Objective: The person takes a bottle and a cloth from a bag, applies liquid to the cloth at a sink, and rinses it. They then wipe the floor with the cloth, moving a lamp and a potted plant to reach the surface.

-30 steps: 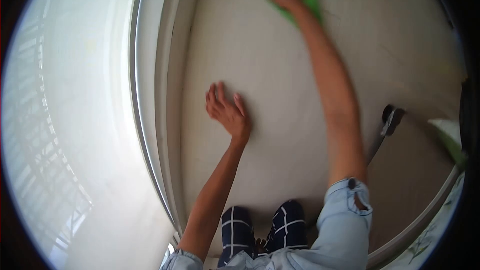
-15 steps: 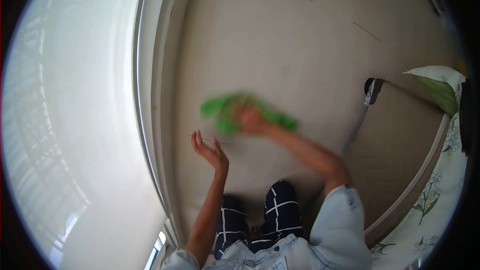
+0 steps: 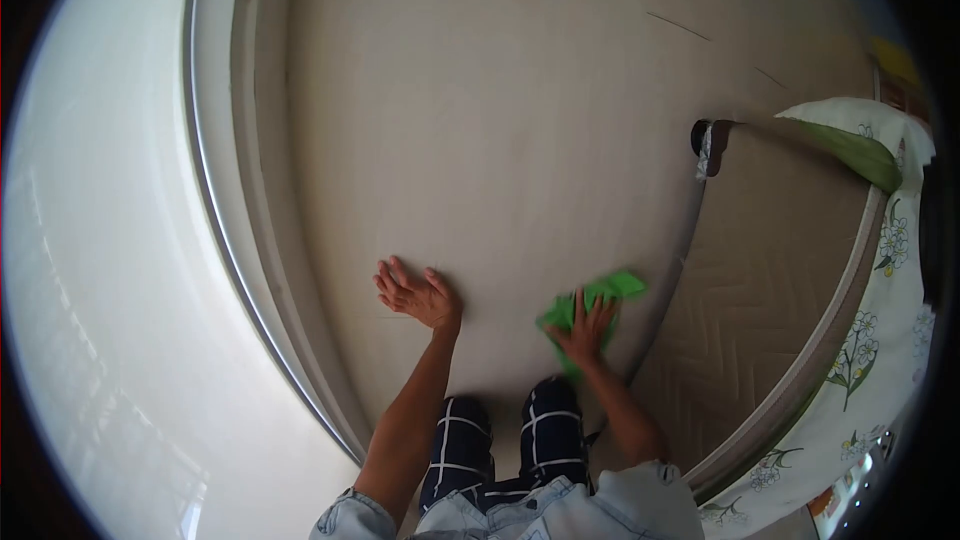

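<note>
Cloth (image 3: 628,284), bright green and crumpled, lies under my right hand (image 3: 587,333) on the pale floor (image 3: 480,160), just in front of my knees and near the brown panel (image 3: 750,310) with its zigzag pattern. My right fingers are spread across the cloth, unclenched, pressing it from above; one corner sticks out past my fingertips. My left hand (image 3: 420,298) is unclenched too, palm down, fingers loosely bent and apart, well to the left of the cloth; whether the whole palm touches the floor I can't tell.

I kneel in dark trousers (image 3: 556,430) crossed with white lines, and light-blue sleeves (image 3: 640,490) cover my upper arms. Thin dark lines (image 3: 680,27) mark the floor farther ahead. On my left a metal strip (image 3: 200,150) runs between a glossy white surface (image 3: 110,240) and a stepped ledge (image 3: 262,140).

White fabric (image 3: 858,350) with printed flowers and leaves hangs beside the brown panel, its folded tip green. At the panel's far corner sits a silvery wrapping (image 3: 705,152); any lettering there is too small to read. A bright object (image 3: 850,490) at the lower right shows bluish spots, its markings illegible to me.
</note>
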The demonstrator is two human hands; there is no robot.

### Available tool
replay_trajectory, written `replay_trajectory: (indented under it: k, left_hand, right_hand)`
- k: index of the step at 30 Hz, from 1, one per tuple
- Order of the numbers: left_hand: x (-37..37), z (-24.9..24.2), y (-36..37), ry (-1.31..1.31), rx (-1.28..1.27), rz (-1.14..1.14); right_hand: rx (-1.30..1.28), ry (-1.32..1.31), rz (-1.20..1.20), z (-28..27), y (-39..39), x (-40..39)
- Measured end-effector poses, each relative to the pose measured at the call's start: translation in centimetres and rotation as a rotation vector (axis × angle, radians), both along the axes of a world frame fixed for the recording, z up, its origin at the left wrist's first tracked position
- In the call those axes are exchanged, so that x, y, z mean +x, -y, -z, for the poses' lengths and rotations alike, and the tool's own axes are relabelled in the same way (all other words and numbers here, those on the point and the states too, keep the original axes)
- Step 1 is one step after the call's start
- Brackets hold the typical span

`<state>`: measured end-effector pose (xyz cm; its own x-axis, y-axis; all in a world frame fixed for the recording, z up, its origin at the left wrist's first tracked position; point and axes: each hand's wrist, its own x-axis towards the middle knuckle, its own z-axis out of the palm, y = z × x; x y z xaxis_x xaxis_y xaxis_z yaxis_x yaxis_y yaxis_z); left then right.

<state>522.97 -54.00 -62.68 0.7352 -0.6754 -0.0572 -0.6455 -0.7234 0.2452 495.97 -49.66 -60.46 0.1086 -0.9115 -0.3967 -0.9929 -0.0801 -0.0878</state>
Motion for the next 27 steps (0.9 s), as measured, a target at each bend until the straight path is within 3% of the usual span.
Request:
replay_trajectory:
  k: [1,3,6,8,9,11,13,15,16,17,20,22,23,24,27]
  left_hand:
    - [0.0,0.2,0.2,-0.002,-0.007,0.001]
    - [0.1,0.3,-0.3,-0.001,-0.005,0.014]
    - [0.0,0.5,-0.2,0.008,-0.016,0.009]
    - [-0.1,0.4,-0.2,0.004,-0.036,0.016]
    - [-0.1,0.3,-0.4,-0.003,-0.043,0.028]
    - [0.0,0.4,-0.5,0.02,-0.049,0.022]
    - [-0.1,0.8,-0.3,0.026,-0.055,0.023]
    - [-0.1,0.5,-0.3,0.017,-0.046,0.024]
    - [-0.2,0.6,-0.9,0.019,-0.035,0.025]
    - [-0.2,0.8,-1.0,0.021,-0.032,0.024]
    - [-0.3,1.2,-0.4,0.021,-0.052,0.016]
    - [-0.2,0.9,0.1,0.026,-0.06,0.017]
    - [-0.2,0.8,0.3,0.029,-0.063,0.021]
    - [-0.3,0.6,-0.1,0.03,-0.059,0.025]
    - [-0.2,1.2,0.2,0.008,-0.118,0.015]
  right_hand:
    - [-0.022,0.001,0.005,0.6,3.5,1.0]
    - [-0.367,0.081,0.042,1.7,18.7,5.0]
    - [-0.57,0.032,0.084,2.0,36.3,7.5]
    - [-0.612,0.024,0.118,3.1,38.4,8.2]
    - [-0.63,0.012,0.143,3.0,37.9,8.1]
    - [-0.547,0.168,0.067,1.8,28.6,6.3]
    - [-0.457,0.232,0.19,0.4,14.8,2.8]
    - [-0.414,0.094,0.424,1.4,-2.0,-2.3]
    - [-0.513,0.261,0.691,0.1,-7.9,-2.9]
    - [-0.64,0.043,1.057,2.4,-14.6,-5.1]
    - [-0.056,-0.187,1.907,0.8,-8.4,-5.3]
    - [-0.456,-0.416,0.661,7.9,-3.1,-6.9]
    - [-0.584,-0.537,0.342,9.2,4.1,-4.9]
    - [-0.839,0.015,0.74,8.5,13.3,0.2]
    - [-0.658,0.232,0.381,5.2,28.2,14.7]
